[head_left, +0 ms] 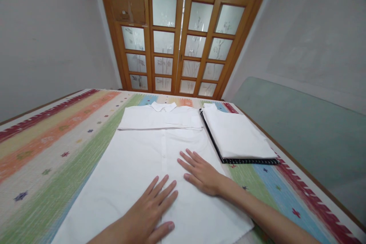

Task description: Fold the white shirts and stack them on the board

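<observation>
A white collared shirt (137, 160) lies flat, face up, on a striped multicoloured cloth (51, 148), its sleeves folded across the chest near the collar. My left hand (148, 211) rests palm down on the shirt's lower part, fingers spread. My right hand (200, 173) lies flat on the shirt just right of the button line, fingers stretched out. Neither hand holds anything.
A stack of folded clothes (237, 135), white on top with a dark patterned piece beneath, sits right of the shirt. A wooden door with frosted glass panes (183, 42) stands behind the surface. A green padded surface (300, 137) lies to the right.
</observation>
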The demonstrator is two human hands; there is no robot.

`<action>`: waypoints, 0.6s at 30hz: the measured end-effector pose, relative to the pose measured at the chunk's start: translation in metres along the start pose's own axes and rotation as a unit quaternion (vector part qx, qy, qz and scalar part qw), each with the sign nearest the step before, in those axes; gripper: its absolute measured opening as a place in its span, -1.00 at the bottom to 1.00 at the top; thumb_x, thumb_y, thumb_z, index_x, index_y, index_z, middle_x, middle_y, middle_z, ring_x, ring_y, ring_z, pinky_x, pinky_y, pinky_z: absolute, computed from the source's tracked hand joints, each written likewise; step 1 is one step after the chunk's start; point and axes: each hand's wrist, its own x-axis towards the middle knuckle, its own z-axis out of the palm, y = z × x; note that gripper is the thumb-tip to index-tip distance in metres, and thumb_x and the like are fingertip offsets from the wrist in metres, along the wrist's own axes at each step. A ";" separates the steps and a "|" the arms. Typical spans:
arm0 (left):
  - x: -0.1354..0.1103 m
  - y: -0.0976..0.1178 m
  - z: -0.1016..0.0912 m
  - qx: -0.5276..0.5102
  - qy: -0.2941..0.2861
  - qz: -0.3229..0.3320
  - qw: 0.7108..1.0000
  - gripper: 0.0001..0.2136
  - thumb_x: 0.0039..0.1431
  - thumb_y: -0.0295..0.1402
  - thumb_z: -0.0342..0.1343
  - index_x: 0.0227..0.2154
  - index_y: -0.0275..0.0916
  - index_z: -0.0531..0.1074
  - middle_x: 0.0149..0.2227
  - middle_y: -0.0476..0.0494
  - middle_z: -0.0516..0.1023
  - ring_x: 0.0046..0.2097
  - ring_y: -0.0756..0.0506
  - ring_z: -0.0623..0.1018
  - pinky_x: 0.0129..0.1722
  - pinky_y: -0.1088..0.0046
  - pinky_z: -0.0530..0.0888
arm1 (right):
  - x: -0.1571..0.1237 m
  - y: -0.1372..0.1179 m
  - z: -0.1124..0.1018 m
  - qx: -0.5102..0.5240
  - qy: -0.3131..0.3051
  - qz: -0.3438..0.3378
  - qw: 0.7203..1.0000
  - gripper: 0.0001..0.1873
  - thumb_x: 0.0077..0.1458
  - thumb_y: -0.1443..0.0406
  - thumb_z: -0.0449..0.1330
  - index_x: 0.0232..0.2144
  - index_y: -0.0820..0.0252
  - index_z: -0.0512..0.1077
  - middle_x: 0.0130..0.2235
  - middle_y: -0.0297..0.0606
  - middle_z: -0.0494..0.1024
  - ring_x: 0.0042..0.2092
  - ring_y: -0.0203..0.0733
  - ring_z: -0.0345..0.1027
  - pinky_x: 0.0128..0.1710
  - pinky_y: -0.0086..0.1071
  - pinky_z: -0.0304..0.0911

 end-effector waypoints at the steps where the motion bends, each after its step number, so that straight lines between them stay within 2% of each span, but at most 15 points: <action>1: 0.000 0.001 0.001 0.001 0.002 0.003 1.000 -0.37 0.34 -0.16 -0.06 0.37 0.02 -0.21 0.38 -0.07 -0.01 0.38 -0.26 0.01 0.32 -0.03 0.07 | 0.006 0.003 0.003 -0.010 0.013 0.013 1.000 -0.41 0.36 0.10 -0.09 0.36 0.05 -0.04 0.39 -0.19 -0.08 0.41 -0.02 -0.38 0.35 0.03 -0.22; 9: 0.000 0.001 0.005 0.009 0.015 0.003 1.000 -0.33 0.32 -0.18 -0.03 0.37 0.01 -0.25 0.38 -0.08 0.00 0.38 -0.26 0.00 0.33 -0.04 0.05 | 0.051 0.029 0.017 -0.053 0.087 0.104 0.989 -0.30 0.33 0.02 -0.11 0.33 0.39 0.05 0.38 0.08 -0.10 0.40 0.10 -0.36 0.32 0.10 -0.16; 11: 0.000 0.001 0.006 0.011 0.015 0.003 1.000 -0.33 0.32 -0.19 -0.03 0.37 0.01 -0.25 0.38 -0.08 0.00 0.38 -0.26 0.01 0.33 -0.03 0.04 | 0.055 0.031 0.017 -0.055 0.106 0.106 0.987 -0.30 0.32 0.04 -0.08 0.31 0.41 0.07 0.36 0.11 -0.02 0.40 0.08 -0.26 0.32 0.08 -0.12; 15: -0.001 0.001 0.007 0.015 0.013 0.000 1.000 -0.33 0.32 -0.19 -0.03 0.37 0.01 -0.24 0.39 -0.07 0.00 0.39 -0.25 0.00 0.33 -0.03 0.04 | 0.058 0.028 0.016 -0.072 0.128 0.103 0.984 -0.44 0.29 0.17 -0.03 0.22 0.43 0.24 0.25 0.10 0.27 0.31 0.02 0.08 0.33 -0.04 -0.07; 18: -0.001 0.001 0.008 0.011 0.021 0.003 1.000 -0.32 0.31 -0.20 -0.02 0.37 0.01 -0.25 0.38 -0.08 0.01 0.39 -0.25 0.01 0.33 -0.04 0.06 | 0.060 0.025 0.015 -0.088 0.136 0.108 0.981 -0.48 0.27 0.23 -0.02 0.18 0.42 0.30 0.23 0.09 0.31 0.28 0.01 0.15 0.30 -0.08 0.01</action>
